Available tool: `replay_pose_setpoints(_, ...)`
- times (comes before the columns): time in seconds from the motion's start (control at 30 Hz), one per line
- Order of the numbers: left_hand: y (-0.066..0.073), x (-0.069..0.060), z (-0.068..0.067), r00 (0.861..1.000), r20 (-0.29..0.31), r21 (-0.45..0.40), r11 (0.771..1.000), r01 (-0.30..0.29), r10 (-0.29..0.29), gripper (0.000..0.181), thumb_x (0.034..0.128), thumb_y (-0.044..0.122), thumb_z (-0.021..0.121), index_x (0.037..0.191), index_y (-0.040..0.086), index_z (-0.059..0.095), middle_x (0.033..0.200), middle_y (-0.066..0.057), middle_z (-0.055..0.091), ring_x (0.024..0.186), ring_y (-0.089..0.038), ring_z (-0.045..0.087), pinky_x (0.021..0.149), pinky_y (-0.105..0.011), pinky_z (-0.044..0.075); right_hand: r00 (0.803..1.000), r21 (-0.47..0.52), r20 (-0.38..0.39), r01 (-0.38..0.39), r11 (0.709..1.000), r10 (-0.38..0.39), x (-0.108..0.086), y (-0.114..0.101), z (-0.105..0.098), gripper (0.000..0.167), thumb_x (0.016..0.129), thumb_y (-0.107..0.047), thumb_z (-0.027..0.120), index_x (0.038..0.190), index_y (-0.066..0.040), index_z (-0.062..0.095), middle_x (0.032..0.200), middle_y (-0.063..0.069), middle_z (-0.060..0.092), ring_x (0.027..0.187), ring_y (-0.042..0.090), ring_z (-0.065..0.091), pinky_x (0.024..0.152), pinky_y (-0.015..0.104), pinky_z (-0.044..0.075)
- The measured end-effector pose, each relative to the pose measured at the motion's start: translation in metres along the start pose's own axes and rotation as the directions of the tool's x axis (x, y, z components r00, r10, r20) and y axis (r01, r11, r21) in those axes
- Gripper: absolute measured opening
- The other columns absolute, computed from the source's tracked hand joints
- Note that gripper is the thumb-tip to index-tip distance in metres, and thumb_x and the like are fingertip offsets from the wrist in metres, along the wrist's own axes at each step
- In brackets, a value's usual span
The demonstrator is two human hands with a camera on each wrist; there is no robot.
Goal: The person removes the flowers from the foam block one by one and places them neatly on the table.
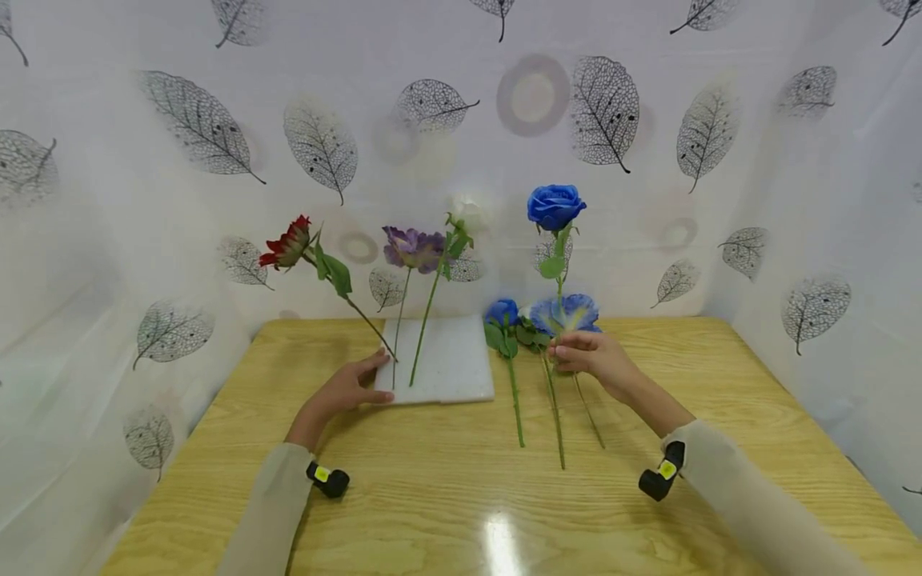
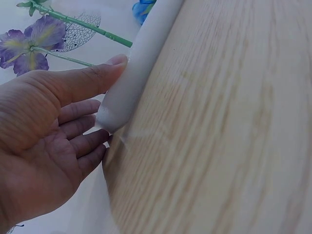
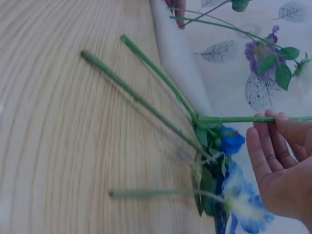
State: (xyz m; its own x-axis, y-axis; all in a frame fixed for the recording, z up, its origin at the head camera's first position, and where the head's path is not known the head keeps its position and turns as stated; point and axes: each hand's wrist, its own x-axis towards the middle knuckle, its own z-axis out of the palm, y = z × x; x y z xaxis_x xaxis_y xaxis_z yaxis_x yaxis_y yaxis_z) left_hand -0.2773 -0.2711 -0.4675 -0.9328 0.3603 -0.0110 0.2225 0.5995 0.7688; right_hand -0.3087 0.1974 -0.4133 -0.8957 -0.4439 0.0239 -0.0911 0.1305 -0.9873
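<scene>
A white foam block [image 1: 457,364] lies on the table, with the stems of a red flower [image 1: 288,244], a purple flower [image 1: 414,248] and a white flower [image 1: 470,216] standing in it. The red one leans left. My left hand [image 1: 344,390] grips the block's near left corner, thumb on the front edge and fingers along the side, as the left wrist view shows with the foam [image 2: 134,80]. Between thumb and fingertips, my right hand [image 1: 596,362] pinches the green stem [image 3: 239,119] of a blue rose [image 1: 556,208], held upright right of the block.
Right of the block, a smaller blue rose [image 1: 502,312], a blue iris-like flower [image 1: 569,314] and a partly hidden whitish flower lie with stems toward me on the wooden table [image 1: 432,480]. A leaf-patterned white curtain [image 1: 446,48] hangs behind and at both sides.
</scene>
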Motion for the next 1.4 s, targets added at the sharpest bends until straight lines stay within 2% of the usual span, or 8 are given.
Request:
replay_pose_setpoints(0.2, -0.001, 0.000, 0.000, 1.000, 0.000, 0.002, 1.000, 0.000, 0.000, 0.090, 0.0882, 0.027, 0.081, 0.156, -0.004, 0.032, 0.166, -0.022, 0.019, 0.155, -0.043, 0.018, 0.125, -0.058, 0.019, 0.998, -0.014, -0.038, -0.045, 0.999, 0.044, -0.017, 0.002, -0.024, 0.029, 0.102, -0.015, 0.063, 0.125, 0.002, 0.063, 0.112, -0.004, 0.075, 0.106, 0.013, 0.073, 0.100, 0.043, 0.057)
replay_pose_setpoints(0.37, -0.001, 0.001, 0.000, 1.000, 0.001, -0.003, 1.000, -0.006, 0.006, 0.090, 0.0881, 0.027, 0.081, 0.156, -0.004, 0.032, 0.166, -0.023, 0.019, 0.155, -0.043, 0.018, 0.125, -0.059, 0.020, 0.997, -0.020, -0.042, -0.063, 0.998, 0.062, -0.029, 0.004, -0.041, 0.027, 0.104, -0.014, 0.060, 0.127, 0.000, 0.063, 0.107, -0.011, 0.076, 0.103, 0.010, 0.073, 0.094, 0.033, 0.060)
replay_pose_setpoints(0.53, -0.001, 0.000, -0.001, 1.000, 0.004, -0.007, 1.000, -0.011, 0.011, 0.090, 0.0883, 0.028, 0.081, 0.156, -0.004, 0.032, 0.166, -0.023, 0.019, 0.155, -0.043, 0.018, 0.125, -0.058, 0.019, 0.996, -0.007, -0.033, -0.083, 0.997, 0.083, -0.041, 0.009, -0.057, 0.019, 0.104, -0.014, 0.060, 0.121, -0.009, 0.067, 0.106, -0.009, 0.077, 0.099, 0.006, 0.073, 0.090, 0.028, 0.060)
replay_pose_setpoints(0.6, -0.002, 0.001, 0.000, 1.000, 0.005, -0.004, 1.000, -0.015, 0.015, 0.090, 0.0883, 0.028, 0.081, 0.156, -0.004, 0.032, 0.166, -0.024, 0.019, 0.155, -0.044, 0.018, 0.125, -0.059, 0.020, 0.995, -0.009, -0.027, -0.098, 0.995, 0.097, -0.045, 0.012, -0.063, 0.021, 0.104, -0.014, 0.059, 0.123, -0.007, 0.066, 0.108, -0.008, 0.077, 0.099, 0.006, 0.074, 0.090, 0.028, 0.061)
replay_pose_setpoints(0.73, -0.002, 0.001, 0.000, 1.000, 0.005, 0.001, 1.000, -0.011, 0.011, 0.090, 0.0886, 0.029, 0.081, 0.156, -0.004, 0.032, 0.166, -0.024, 0.018, 0.155, -0.044, 0.018, 0.125, -0.059, 0.019, 0.993, -0.044, -0.004, -0.116, 0.992, 0.116, -0.054, 0.017, -0.073, 0.041, 0.105, -0.013, 0.058, 0.137, 0.013, 0.053, 0.110, -0.007, 0.077, 0.100, 0.006, 0.074, 0.090, 0.027, 0.060)
replay_pose_setpoints(0.8, -0.002, 0.001, 0.000, 1.000, 0.004, 0.002, 1.000, -0.009, 0.009, 0.089, 0.0889, 0.028, 0.081, 0.157, -0.004, 0.032, 0.166, -0.023, 0.018, 0.155, -0.044, 0.018, 0.125, -0.059, 0.019, 0.991, -0.055, 0.006, -0.135, 0.989, 0.136, -0.057, 0.019, -0.076, 0.049, 0.105, -0.013, 0.058, 0.140, 0.019, 0.045, 0.112, -0.007, 0.077, 0.101, 0.005, 0.073, 0.091, 0.026, 0.060)
replay_pose_setpoints(1.03, -0.001, -0.001, -0.001, 1.000, 0.008, -0.010, 1.000, 0.003, -0.003, 0.089, 0.0893, 0.027, 0.080, 0.157, -0.004, 0.031, 0.167, -0.022, 0.018, 0.155, -0.043, 0.017, 0.125, -0.059, 0.019, 0.978, -0.016, 0.052, -0.202, 0.979, 0.202, -0.066, 0.025, -0.085, 0.039, 0.104, -0.008, 0.057, 0.135, 0.016, 0.051, 0.112, -0.010, 0.076, 0.102, 0.003, 0.073, 0.091, 0.023, 0.059)
replay_pose_setpoints(1.4, 0.000, 0.000, -0.001, 1.000, 0.009, -0.007, 1.000, 0.017, -0.017, 0.089, 0.0896, 0.027, 0.080, 0.157, -0.003, 0.031, 0.167, -0.022, 0.017, 0.155, -0.043, 0.017, 0.125, -0.058, 0.019, 0.956, -0.042, 0.070, -0.282, 0.959, 0.284, -0.074, 0.030, -0.086, 0.042, 0.103, -0.008, 0.059, 0.133, 0.020, 0.051, 0.109, -0.006, 0.077, 0.097, 0.008, 0.074, 0.086, 0.027, 0.062)
